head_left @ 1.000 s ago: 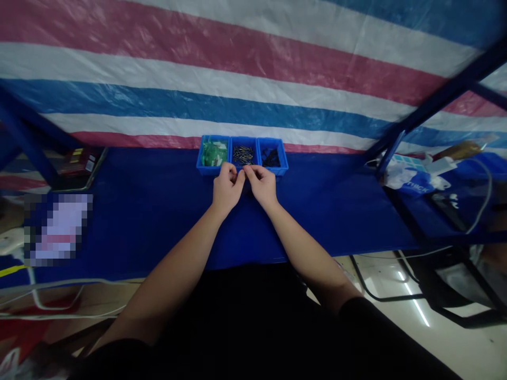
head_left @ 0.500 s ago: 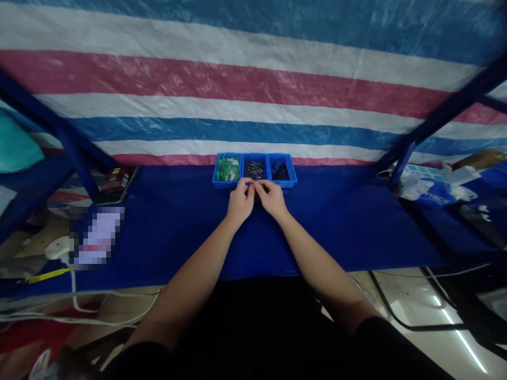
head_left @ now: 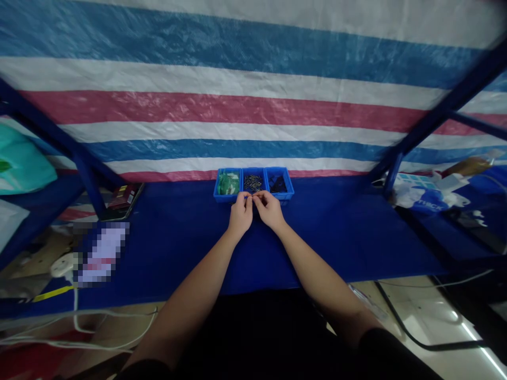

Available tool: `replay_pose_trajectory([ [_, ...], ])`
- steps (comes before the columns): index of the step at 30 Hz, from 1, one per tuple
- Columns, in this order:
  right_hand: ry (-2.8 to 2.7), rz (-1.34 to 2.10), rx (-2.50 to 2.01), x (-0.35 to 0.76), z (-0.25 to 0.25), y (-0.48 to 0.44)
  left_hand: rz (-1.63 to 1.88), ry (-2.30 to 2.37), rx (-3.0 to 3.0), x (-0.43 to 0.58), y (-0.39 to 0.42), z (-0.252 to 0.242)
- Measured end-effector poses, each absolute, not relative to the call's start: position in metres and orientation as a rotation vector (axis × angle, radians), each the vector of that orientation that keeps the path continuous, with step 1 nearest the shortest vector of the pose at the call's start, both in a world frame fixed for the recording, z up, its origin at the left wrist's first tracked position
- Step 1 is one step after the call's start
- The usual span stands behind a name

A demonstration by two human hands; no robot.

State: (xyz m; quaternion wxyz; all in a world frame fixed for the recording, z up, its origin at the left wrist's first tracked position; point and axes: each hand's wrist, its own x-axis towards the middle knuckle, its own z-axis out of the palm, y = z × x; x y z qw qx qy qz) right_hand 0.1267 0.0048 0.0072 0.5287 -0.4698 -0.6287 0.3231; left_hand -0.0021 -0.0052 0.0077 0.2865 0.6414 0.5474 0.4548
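My left hand [head_left: 241,213] and my right hand [head_left: 269,208] meet fingertip to fingertip just in front of three small blue bins at the back of a blue-covered table [head_left: 336,227]. Both hands are closed in a pinch on something too small to make out. The left bin [head_left: 227,184] holds green parts, the middle bin [head_left: 253,182] holds small metal pins, and the right bin [head_left: 278,183] holds dark parts.
A striped red, white and blue tarp [head_left: 237,105] hangs behind the table. Blue frame posts [head_left: 89,184] stand at both sides. A red box [head_left: 123,195] and white cables [head_left: 75,311] lie at the left. A printed bag [head_left: 423,195] lies at the right.
The camera has tilted up, so hands and bins sit lower in the picture. My hands stay pinched together before the middle bin.
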Motion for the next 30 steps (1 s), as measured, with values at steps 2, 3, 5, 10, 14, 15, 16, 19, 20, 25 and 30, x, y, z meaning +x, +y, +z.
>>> replay_pose_trajectory([
  [2, -1.53, 0.748, -1.179, 0.1278, 0.0089, 0.0041, 1.214, 1.463, 1.724, -0.0014, -0.0063, 0.0076],
  [3, -1.55, 0.729, -1.211, 0.1286, 0.0098, 0.0038, 1.211, 1.459, 1.731, -0.001, -0.0069, 0.0075],
  [5, -1.584, 0.692, -1.261, 0.1305, 0.0113, 0.0039, 1.197, 1.443, 1.751, -0.0002, -0.0082, 0.0076],
  [10, -1.592, 0.694, -1.293, 0.1326, 0.0116, 0.0051, 1.194, 1.453, 1.759, 0.0012, -0.008, 0.007],
  [14, -1.533, 0.843, -1.133, 0.1285, 0.0077, 0.006, 1.246, 1.471, 1.675, 0.0009, -0.0045, 0.0047],
  [15, -1.515, 0.889, -1.089, 0.1273, 0.0066, 0.0062, 1.26, 1.469, 1.649, 0.0007, -0.0036, 0.004],
  [16, -1.502, 0.918, -1.059, 0.1264, 0.0055, 0.0064, 1.269, 1.465, 1.627, 0.0004, -0.0028, 0.0032],
  [19, -1.501, 0.906, -1.051, 0.1256, 0.0037, 0.0069, 1.288, 1.459, 1.589, -0.0002, -0.0012, 0.0008],
  [20, -1.517, 0.884, -1.058, 0.126, 0.0035, 0.007, 1.296, 1.457, 1.583, -0.0002, -0.0008, 0.0],
  [25, -1.627, 0.773, -1.064, 0.1282, 0.003, 0.0071, 1.316, 1.443, 1.557, 0.001, 0.0, -0.0005],
  [30, -1.665, 0.747, -1.09, 0.1295, 0.0031, 0.0073, 1.299, 1.406, 1.522, 0.0022, -0.0008, 0.0014],
])
